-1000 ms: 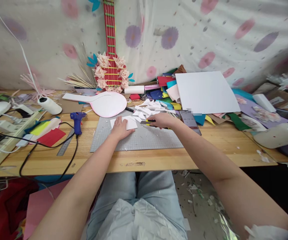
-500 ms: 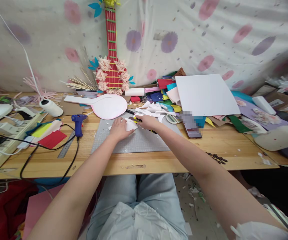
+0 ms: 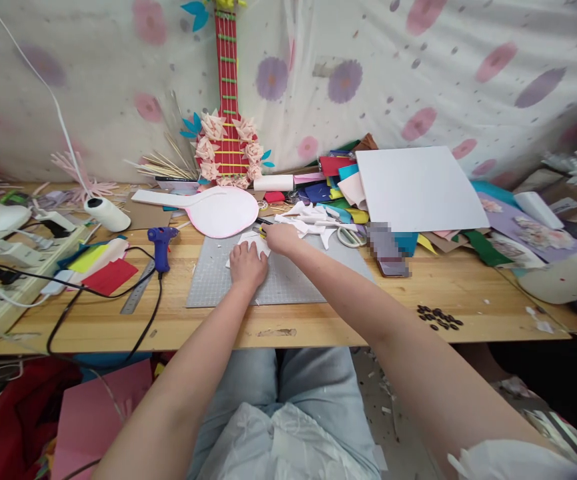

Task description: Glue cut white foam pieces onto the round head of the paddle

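My left hand (image 3: 248, 265) lies flat with fingers spread, pressing a small white foam-like piece (image 3: 253, 241) onto the grey cutting mat (image 3: 298, 283). Closed around a yellow and black craft knife (image 3: 262, 232), my right hand (image 3: 281, 239) is at the far right edge of that piece. Most of the knife is hidden by the fingers. Just beyond both hands lies a white paddle-shaped cutout (image 3: 222, 212) with a pink edge. White offcuts (image 3: 311, 215) are heaped behind my right hand, beside pale-handled scissors (image 3: 351, 237).
A blue glue gun (image 3: 161, 247) with its cord and a metal ruler (image 3: 137, 290) are to the left. A red flowered model guitar (image 3: 228, 143) leans at the back. On the right are a phone (image 3: 388, 250), a white board (image 3: 415, 190) and small dark beads (image 3: 438, 318).
My left hand has turned from gripping the white piece's side to lying flat on it. My right hand with the knife has shifted left, and the view has moved slightly.
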Motion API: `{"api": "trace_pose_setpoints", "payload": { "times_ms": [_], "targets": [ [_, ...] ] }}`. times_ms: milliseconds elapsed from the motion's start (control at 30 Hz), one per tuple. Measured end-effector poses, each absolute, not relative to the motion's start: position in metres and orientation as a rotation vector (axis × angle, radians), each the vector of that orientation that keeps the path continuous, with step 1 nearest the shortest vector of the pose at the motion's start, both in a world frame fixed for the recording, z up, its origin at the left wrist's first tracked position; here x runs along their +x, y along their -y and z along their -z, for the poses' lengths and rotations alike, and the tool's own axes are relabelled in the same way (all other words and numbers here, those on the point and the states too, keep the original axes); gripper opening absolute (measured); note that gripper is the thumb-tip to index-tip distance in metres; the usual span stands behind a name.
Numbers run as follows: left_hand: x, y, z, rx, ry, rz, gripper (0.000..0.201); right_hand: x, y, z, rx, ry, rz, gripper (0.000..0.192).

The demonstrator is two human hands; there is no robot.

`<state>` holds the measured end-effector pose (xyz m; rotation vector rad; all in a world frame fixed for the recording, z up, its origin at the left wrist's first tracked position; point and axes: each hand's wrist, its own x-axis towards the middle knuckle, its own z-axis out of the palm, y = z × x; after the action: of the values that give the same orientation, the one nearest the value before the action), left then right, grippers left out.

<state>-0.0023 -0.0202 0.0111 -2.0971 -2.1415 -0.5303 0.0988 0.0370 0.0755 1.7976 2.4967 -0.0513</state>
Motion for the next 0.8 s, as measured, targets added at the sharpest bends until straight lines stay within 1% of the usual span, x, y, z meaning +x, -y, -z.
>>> {"api": "trace_pose_setpoints", "payload": {
  "times_ms": [133,233,467,633,800],
  "targets": [
    [0.005,0.02,-0.015,-2.092,2.18,0.475,0.04,0.1,-0.037,-0.076,1.853,-2.443,0.062,0.035],
    [0.008,0.018,-0.017,-2.087,2.176,0.451,0.04,0.109,-0.032,-0.078,1.847,-2.416,0.076,0.036],
    [0.014,0.015,-0.016,-2.048,2.206,0.448,0.04,0.114,-0.024,-0.079,1.747,-2.483,0.02,0.036],
    [0.01,0.014,-0.013,-2.106,2.2,0.531,0.037,0.101,-0.027,-0.08,1.683,-2.51,-0.004,0.035],
    [0.01,0.014,-0.011,-2.118,2.229,0.626,0.034,0.097,-0.029,-0.092,1.596,-2.484,-0.019,0.033]
  ]
}}
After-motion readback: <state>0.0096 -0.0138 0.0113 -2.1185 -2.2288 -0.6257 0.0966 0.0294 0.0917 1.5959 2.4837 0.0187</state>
